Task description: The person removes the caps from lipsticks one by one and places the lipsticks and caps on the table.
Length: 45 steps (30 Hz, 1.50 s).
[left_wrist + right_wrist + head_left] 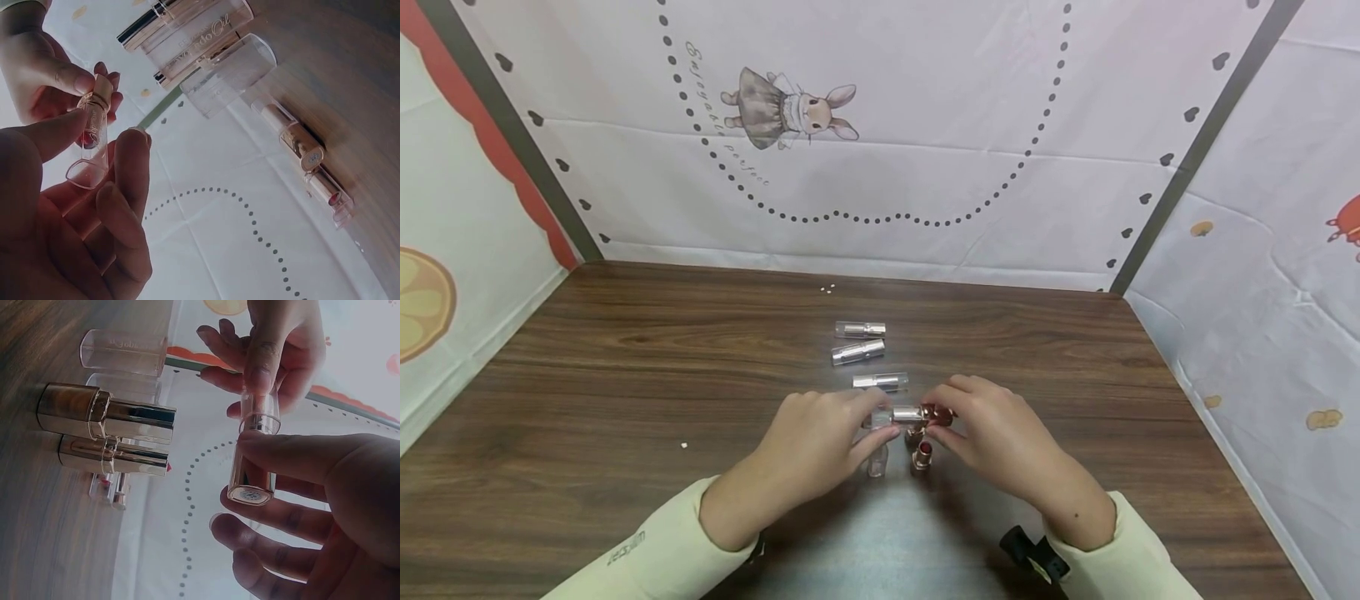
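Observation:
Between the two hands a lipstick [907, 415] lies level above the table. My left hand [823, 429] pinches its clear cap [88, 172] between thumb and fingers. With thumb and fingertips, my right hand [1003, 429] grips the shiny gold base [251, 472] at the other end. The lipstick's tube shows inside the clear cap in the left wrist view. Just below the hands, an uncapped lipstick [922, 456] with a red tip stands upright, and another uncapped lipstick [112, 455] stands beside it. Clear caps [124, 352] stand next to them, partly hidden by my left hand in the head view.
Beyond the hands lie three capped lipsticks: one nearest [880, 382], a tilted middle one [858, 352] and a far one [861, 330]. Small white bits [827, 289] dot the back of the wooden table [625, 367]. Printed cloth walls [925, 183] enclose it.

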### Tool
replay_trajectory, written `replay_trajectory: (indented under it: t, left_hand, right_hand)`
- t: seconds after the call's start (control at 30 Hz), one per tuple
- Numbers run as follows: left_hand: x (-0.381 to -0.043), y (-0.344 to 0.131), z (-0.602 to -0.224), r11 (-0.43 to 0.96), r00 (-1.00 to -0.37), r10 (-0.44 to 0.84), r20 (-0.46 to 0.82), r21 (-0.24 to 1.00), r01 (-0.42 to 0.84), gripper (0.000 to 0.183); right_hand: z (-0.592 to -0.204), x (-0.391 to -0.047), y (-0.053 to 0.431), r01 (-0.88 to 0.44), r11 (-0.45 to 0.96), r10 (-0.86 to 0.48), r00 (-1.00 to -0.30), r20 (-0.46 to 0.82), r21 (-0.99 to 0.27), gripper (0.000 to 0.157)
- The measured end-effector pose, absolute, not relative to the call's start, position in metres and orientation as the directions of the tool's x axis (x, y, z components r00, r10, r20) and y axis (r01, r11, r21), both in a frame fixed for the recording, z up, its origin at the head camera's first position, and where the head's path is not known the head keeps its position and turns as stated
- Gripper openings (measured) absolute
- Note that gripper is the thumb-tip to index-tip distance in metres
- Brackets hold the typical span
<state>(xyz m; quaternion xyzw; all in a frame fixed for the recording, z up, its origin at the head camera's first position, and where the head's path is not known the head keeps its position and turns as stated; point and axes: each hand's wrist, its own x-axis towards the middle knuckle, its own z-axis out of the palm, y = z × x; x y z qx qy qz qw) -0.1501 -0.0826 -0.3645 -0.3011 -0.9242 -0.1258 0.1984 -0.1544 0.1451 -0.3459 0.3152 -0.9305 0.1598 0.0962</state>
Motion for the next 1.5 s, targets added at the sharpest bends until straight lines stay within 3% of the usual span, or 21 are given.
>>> replay_trajectory:
  t: [0.5, 0.97, 1.23, 1.5]
  left_hand:
    - [-0.155, -0.092, -0.363, 0.824, -0.771, 0.46, 0.44, 0.113, 0.556, 0.023]
    - [-0.151, -0.101, -0.368, 0.776, -0.783, 0.462, 0.416, 0.237, 0.584, 0.023]
    - [-0.146, -0.099, -0.366, 0.743, -0.722, 0.509, 0.468, 0.186, 0.644, 0.022]
    - [-0.142, -0.097, -0.362, 0.752, -0.765, 0.537, 0.356, 0.207, 0.625, 0.028]
  right_hand:
    - [-0.35, -0.161, 0.157, -0.557, 0.776, -0.485, -0.827, 0.286, -0.296, 0.022]
    - [-0.365, -0.156, 0.16, -0.568, 0.721, -0.521, -0.822, 0.231, -0.397, 0.021]
    - [-0.362, -0.153, 0.158, -0.546, 0.694, -0.584, -0.808, 0.077, -0.469, 0.017]
    - [-0.363, -0.151, 0.159, -0.588, 0.654, -0.677, -0.735, -0.022, -0.476, 0.016]
